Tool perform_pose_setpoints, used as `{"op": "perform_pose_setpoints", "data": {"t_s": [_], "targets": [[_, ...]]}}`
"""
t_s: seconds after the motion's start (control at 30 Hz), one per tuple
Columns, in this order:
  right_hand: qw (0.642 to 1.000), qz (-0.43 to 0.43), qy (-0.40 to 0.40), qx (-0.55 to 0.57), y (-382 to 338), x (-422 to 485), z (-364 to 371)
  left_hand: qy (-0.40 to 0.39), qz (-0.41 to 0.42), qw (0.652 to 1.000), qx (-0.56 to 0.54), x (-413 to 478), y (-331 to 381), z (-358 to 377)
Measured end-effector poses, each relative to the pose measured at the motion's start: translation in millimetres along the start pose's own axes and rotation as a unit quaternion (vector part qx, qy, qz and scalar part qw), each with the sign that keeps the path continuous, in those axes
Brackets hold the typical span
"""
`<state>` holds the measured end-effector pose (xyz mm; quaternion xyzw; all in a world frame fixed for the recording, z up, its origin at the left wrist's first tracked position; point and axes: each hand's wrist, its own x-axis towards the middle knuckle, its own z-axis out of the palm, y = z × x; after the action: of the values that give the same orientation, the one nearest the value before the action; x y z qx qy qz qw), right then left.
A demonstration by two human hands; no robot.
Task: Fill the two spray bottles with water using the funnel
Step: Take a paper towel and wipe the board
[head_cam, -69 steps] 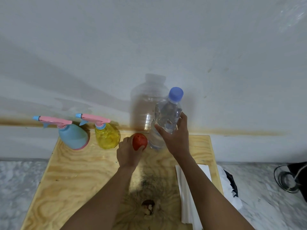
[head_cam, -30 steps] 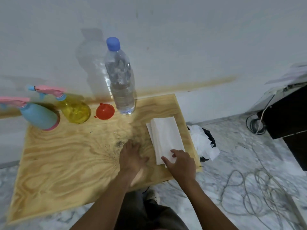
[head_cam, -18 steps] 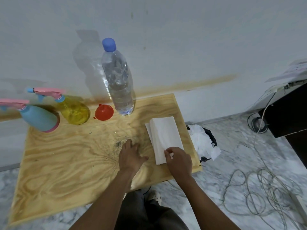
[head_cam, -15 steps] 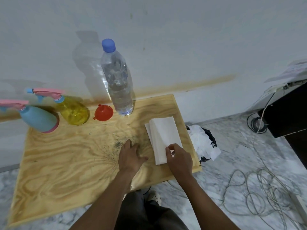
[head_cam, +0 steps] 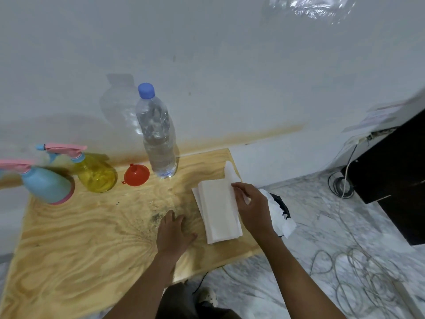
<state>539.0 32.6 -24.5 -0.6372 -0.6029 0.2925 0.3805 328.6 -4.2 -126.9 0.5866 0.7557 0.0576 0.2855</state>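
A blue spray bottle (head_cam: 47, 187) and a yellow spray bottle (head_cam: 95, 172), both with pink trigger heads, stand at the back left of the wooden table (head_cam: 76, 245). To their right a red funnel (head_cam: 136, 174) lies mouth down, beside an upright clear water bottle (head_cam: 158, 143) with a blue cap on. My left hand (head_cam: 172, 233) rests flat on the table, fingers apart, holding nothing. My right hand (head_cam: 253, 207) pinches the top sheet of a white tissue stack (head_cam: 217, 210) and lifts its far end up.
A black bin with crumpled white paper (head_cam: 279, 212) sits on the floor just off the table's right edge. Loose cables (head_cam: 358, 275) lie on the marble floor at right, below a dark cabinet (head_cam: 395, 173). A white wall stands directly behind the table.
Both hands left the funnel and water bottle and came to the table's front. My right hand took hold of a tissue sheet and raised it from the stack. The left hand stayed flat.
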Motion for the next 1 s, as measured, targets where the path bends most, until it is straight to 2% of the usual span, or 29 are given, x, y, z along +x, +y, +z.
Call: {"op": "perform_pose_setpoints", "data": {"t_s": [0.23, 0.37, 0.63, 0.83, 1.0], "targets": [[0.995, -0.094, 0.027, 0.012, -26, 11, -15, 0.010, 0.002, 1.000, -0.001, -1, 1, 0], [0.991, -0.120, 0.044, 0.030, -45, 22, -23, 0.017, 0.002, 1.000, -0.006, -1, 2, 1], [0.984, -0.163, 0.075, -0.016, -59, 34, -33, 0.023, -0.001, 1.000, -0.005, 1, 0, 3], [0.982, -0.162, 0.099, 0.008, -69, 37, -41, 0.018, -0.006, 1.000, -0.003, 2, 1, 3], [0.990, -0.103, 0.046, 0.082, -79, 30, -36, -0.038, -0.017, 0.999, -0.014, 2, 2, -8]]}}
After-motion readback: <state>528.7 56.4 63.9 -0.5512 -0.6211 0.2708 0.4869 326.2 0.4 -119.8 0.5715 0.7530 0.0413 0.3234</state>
